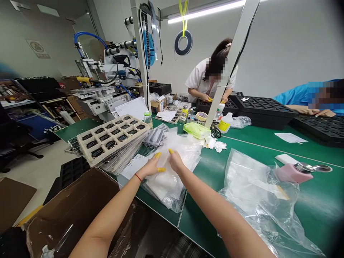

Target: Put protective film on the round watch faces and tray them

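Observation:
A pile of clear and frosted plastic bags (185, 150) lies on the green table in front of me. My left hand (151, 167) rests at the pile's left side, its yellow-covered thumb and fingertip spread apart. Opposite it, my right hand (176, 161) pinches a frosted plastic bag, with a yellow cover on the one digit that shows; its other fingers are hidden. Just left of the hands, a beige tray (107, 148) of dark oval pieces sits tilted on a stack of clear trays. White paper sheets (135, 165) stick out beneath the bags.
More plastic bags (247, 179) and a pink pump bottle (292, 173) are at right. Beyond the pile are a green tissue pack (197, 130), scissors (215, 131) and bottles (225, 123). A cardboard box (88, 200) stands below left. Two co-workers handle black trays (266, 111) across the table.

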The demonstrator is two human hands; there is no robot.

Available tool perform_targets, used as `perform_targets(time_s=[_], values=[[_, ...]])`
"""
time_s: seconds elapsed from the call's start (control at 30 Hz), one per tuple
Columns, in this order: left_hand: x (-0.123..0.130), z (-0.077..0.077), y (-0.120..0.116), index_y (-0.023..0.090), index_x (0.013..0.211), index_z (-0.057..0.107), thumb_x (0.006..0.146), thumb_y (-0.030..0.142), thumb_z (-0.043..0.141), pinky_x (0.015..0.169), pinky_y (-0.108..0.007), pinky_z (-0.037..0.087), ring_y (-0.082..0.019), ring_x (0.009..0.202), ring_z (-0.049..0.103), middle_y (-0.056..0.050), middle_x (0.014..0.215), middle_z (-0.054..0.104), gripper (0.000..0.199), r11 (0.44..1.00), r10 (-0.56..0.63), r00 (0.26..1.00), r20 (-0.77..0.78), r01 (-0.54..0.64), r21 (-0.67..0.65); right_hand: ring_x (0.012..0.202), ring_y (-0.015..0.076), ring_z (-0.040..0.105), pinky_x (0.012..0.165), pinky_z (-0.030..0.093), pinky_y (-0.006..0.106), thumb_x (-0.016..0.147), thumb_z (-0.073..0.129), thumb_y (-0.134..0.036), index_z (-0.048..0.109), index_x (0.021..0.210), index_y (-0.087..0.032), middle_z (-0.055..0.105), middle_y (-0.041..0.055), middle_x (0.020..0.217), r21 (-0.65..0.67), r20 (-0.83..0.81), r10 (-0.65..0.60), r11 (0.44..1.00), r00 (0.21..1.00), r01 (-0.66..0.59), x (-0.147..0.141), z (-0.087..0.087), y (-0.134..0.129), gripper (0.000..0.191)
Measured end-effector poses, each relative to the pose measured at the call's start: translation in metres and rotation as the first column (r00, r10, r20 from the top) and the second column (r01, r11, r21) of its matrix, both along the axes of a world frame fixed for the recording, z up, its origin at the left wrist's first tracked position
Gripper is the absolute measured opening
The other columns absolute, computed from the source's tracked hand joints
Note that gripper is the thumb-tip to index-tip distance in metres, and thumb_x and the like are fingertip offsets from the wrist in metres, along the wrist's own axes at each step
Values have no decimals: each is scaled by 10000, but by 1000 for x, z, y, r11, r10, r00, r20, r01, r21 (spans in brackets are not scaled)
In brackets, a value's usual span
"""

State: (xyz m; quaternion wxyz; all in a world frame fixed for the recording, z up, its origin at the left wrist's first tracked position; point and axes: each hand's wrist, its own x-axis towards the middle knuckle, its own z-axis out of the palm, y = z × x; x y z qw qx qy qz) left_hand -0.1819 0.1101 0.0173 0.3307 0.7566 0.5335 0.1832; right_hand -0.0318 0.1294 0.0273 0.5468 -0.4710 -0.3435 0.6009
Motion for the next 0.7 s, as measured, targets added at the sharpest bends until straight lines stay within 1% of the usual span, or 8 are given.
perform_targets(time_s=[0.1,0.17,0.23,0.37,0.47,0.53,0.63,0.7], values=[[-9,-2,-4,155,1468,333,783,366,718,1196,-534,127,-340,1468,166,-177,1584,220,814,1000,-1,1000,-13,1,4,870,159,639,758,556,345,947,542,-372,593,1120,-144,639,65,1057,-49,-110,-33,998,993,28,-2,-5,4,291],[-16,-1,-4,124,1478,312,804,384,679,1203,-468,167,-317,1463,204,-192,1578,231,810,1000,10,1000,5,-10,4,869,159,637,753,557,342,941,554,-365,591,1124,-143,636,64,1058,-67,-159,-70,996,985,60,-1,-6,6,290],[-22,0,-4,114,1472,317,839,405,631,1189,-465,219,-308,1447,257,-192,1565,270,764,1000,26,999,39,-26,3,850,152,636,738,556,332,938,561,-358,595,1106,-138,638,58,1036,-66,-198,-106,993,974,94,3,-4,6,279],[-27,-2,1,142,1438,372,909,412,542,1142,-504,303,-297,1397,362,-179,1514,377,618,997,76,989,128,-77,7,760,130,649,686,561,298,933,562,-291,598,1017,-143,668,36,937,-40,-252,-191,981,949,187,27,12,-4,174],[-16,-9,4,147,1402,418,912,446,539,1138,-554,274,-314,1386,373,-183,1495,401,587,994,108,977,185,-111,8,719,133,673,664,574,286,892,567,-222,584,954,-185,714,23,885,-9,-263,-250,967,932,256,66,33,-24,75],[-4,-12,4,126,1372,453,855,499,605,1165,-587,157,-354,1427,285,-212,1499,384,656,993,111,969,220,-116,7,753,158,693,669,585,296,845,596,-219,589,936,-191,736,34,902,23,-264,-261,961,929,276,97,48,-43,96],[18,-5,-9,95,1394,415,749,604,671,1176,-574,-31,-380,1480,14,-238,1559,249,860,994,91,944,317,-104,24,813,200,706,684,594,317,755,659,-222,612,910,-169,746,74,938,58,-256,-251,960,933,275,139,68,-76,171],[35,7,-28,115,1440,344,771,684,585,1193,-542,22,-352,1485,-4,-208,1585,195,911,998,36,907,420,-53,27,814,213,706,693,595,328,711,690,-234,624,897,-155,746,99,957,63,-242,-255,959,936,277,156,76,-99,213]])
